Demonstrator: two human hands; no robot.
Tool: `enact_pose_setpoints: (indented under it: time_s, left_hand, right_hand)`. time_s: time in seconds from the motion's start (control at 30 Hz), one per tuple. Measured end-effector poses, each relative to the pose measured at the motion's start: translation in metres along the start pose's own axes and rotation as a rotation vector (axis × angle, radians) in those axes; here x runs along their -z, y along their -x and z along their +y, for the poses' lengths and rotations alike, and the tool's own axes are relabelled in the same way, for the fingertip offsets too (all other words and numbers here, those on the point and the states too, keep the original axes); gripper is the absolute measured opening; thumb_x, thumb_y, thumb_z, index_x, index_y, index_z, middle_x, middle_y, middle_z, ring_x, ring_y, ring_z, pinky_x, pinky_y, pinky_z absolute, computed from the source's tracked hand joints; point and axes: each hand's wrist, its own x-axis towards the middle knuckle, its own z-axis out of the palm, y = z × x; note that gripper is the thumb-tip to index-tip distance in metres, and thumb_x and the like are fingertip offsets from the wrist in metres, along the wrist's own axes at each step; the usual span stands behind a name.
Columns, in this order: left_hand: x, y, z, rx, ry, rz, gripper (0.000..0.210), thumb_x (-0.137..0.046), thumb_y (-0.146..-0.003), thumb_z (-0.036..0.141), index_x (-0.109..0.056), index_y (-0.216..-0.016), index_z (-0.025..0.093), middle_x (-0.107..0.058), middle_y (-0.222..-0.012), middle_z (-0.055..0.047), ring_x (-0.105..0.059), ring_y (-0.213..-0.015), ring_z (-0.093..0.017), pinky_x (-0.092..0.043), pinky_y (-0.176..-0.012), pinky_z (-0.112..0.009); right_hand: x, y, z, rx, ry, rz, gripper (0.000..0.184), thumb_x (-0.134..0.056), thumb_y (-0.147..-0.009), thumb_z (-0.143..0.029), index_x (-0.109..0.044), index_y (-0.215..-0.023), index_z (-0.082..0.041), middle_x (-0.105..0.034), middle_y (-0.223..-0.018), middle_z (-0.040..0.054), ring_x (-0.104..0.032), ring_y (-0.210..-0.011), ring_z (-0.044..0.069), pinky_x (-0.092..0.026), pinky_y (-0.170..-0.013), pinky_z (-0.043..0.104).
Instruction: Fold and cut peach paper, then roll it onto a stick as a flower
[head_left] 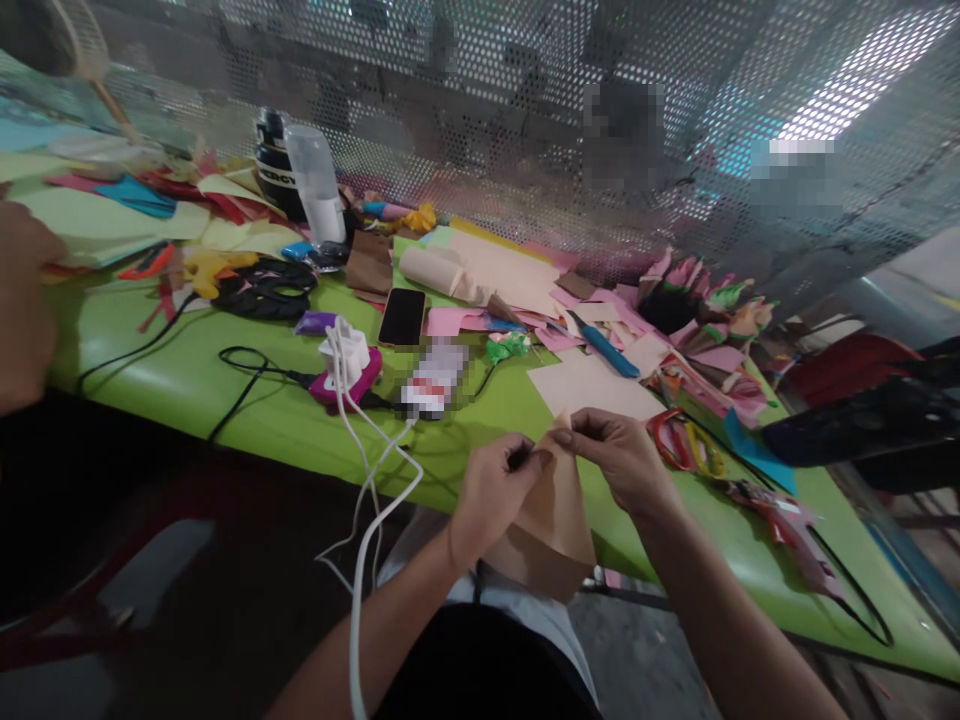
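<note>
- Far left, see another person's arm [24, 295] by the green table [169, 375].
- Next, find white plugs [354, 350] seated in a magenta power strip [364, 382].
- Beside these, notice a dark-screened phone [403, 317] lying flat.
- With left hand [496, 485], pinching brown paper [561, 505] near its top, above the lap [562, 628] at the table's front edge.
- With right hand [619, 450], pinching the same paper's top tip, grip narrow.
- Farther right, find a pink corded tool [799, 545] lying on the table, near the right end.

We seem to be in a craft workshop: our green table [142, 375] bears coloured paper [502, 262] at twelve o'clock, a glue gun [799, 545] at four.
</note>
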Motion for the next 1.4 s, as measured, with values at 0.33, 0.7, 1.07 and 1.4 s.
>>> enact_pose_setpoints:
  time_s: [0.33, 0.7, 1.07, 1.4]
  left_hand:
    - [0.0003, 0.0006, 0.0034, 0.037, -0.029, -0.015, 0.031, -0.056, -0.081, 0.04, -0.049, -0.061, 0.017, -0.044, -0.059, 0.005, -0.04, -0.06, -0.01, -0.026, -0.056, -0.025]
    - [0.0039, 0.0, 0.0016, 0.028, -0.065, -0.053, 0.036, -0.053, -0.084, 0.042, -0.045, -0.059, 0.018, -0.036, -0.058, 0.006, -0.035, -0.059, -0.009, -0.022, -0.055, -0.026]
    - [0.0039, 0.0004, 0.0021, 0.028, -0.076, -0.054, 0.034, -0.055, -0.083, 0.041, -0.049, -0.06, 0.017, -0.043, -0.058, 0.005, -0.039, -0.059, -0.01, -0.023, -0.055, -0.026]
    - [0.0055, -0.0003, 0.0035, 0.041, -0.105, -0.061, 0.033, -0.054, -0.083, 0.04, -0.048, -0.059, 0.018, -0.042, -0.058, 0.005, -0.039, -0.058, -0.011, -0.023, -0.054, -0.026]
  right_hand:
    - [-0.0007, 0.0011, -0.0064, 0.027, 0.019, -0.041, 0.036, -0.085, -0.063, -0.05, -0.072, -0.075, -0.018, -0.066, -0.069, 0.0007, -0.054, -0.064, 0.014, -0.04, -0.06, 0.027]
    - [-0.0001, -0.0016, -0.0016, 0.1, 0.073, 0.028, 0.033, -0.08, -0.069, -0.05, -0.072, -0.071, -0.018, -0.064, -0.066, 0.0005, -0.051, -0.064, 0.014, -0.038, -0.061, 0.027]
    - [0.0017, -0.0022, 0.001, 0.125, 0.103, 0.048, 0.029, -0.079, -0.072, -0.047, -0.072, -0.074, -0.018, -0.064, -0.069, 0.0006, -0.052, -0.066, 0.015, -0.039, -0.062, 0.027]
    - [-0.0019, -0.0021, -0.0025, 0.132, 0.027, 0.076, 0.026, -0.078, -0.071, -0.046, -0.073, -0.073, -0.02, -0.067, -0.071, 0.0013, -0.056, -0.071, 0.017, -0.042, -0.066, 0.028]
